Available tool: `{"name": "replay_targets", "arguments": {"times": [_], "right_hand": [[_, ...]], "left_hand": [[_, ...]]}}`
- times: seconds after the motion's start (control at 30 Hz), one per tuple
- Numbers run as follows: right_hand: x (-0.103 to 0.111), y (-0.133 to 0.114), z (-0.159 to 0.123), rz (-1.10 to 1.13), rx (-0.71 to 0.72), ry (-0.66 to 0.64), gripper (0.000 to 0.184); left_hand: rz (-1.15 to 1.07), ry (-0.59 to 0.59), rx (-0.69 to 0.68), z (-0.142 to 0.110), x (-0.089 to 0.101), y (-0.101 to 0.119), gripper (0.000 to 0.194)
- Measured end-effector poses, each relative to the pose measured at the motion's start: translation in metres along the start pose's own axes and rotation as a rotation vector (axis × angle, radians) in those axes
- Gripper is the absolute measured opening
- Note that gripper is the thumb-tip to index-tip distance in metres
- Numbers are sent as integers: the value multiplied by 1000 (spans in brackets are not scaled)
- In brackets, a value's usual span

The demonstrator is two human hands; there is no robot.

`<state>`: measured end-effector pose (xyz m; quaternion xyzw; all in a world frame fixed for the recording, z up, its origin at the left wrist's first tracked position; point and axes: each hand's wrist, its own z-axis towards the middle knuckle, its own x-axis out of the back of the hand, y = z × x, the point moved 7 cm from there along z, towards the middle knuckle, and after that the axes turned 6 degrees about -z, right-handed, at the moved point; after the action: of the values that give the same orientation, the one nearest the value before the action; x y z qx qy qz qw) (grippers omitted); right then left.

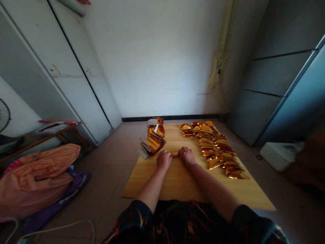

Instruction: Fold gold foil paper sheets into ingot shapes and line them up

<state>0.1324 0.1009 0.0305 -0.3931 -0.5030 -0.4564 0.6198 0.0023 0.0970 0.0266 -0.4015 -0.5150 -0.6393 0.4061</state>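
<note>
A narrow folded strip of gold foil paper (175, 155) lies low over the wooden board, stretched between my two hands. My left hand (164, 160) is closed on its left end, and my right hand (187, 156) is closed on the other end. Just beyond my left hand are loose stacks of gold foil sheets (152, 142) with pale backs, curled and partly overhanging the board's left edge. Right of my right hand, folded gold foil pieces (209, 144) stand in overlapping rows down the board. My fingertips are hidden under my hands.
The wooden board (167, 186) stands above a tiled floor near a white wall (157, 67). Pale cabinets (76, 64) rise at left, with orange plastic bags (43, 179) below. A grey refrigerator (274, 74) and a white box (278, 156) are on the right. A cable (63, 224) lies at lower left.
</note>
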Motion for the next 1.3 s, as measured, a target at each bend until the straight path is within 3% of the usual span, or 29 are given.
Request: {"name": "replay_targets", "arguments": {"times": [0.23,0.77,0.93,1.17,1.3], "right_hand": [[3,9,-1,64,-50,-52,25],[-1,12,-4,17,-5,-19,22],[-5,14,0,188,-37,-65,23],[1,25,4,544,-76,97,20],[0,33,3,750,-143,76,13]], "left_hand": [[-54,-13,75,4,-5,-6,19],[-111,16,-2,3,-8,-4,15],[-150,66,-15,0,-4,-3,16],[-553,106,113,3,-1,-8,16],[-904,52,184,8,-5,-11,14]]}}
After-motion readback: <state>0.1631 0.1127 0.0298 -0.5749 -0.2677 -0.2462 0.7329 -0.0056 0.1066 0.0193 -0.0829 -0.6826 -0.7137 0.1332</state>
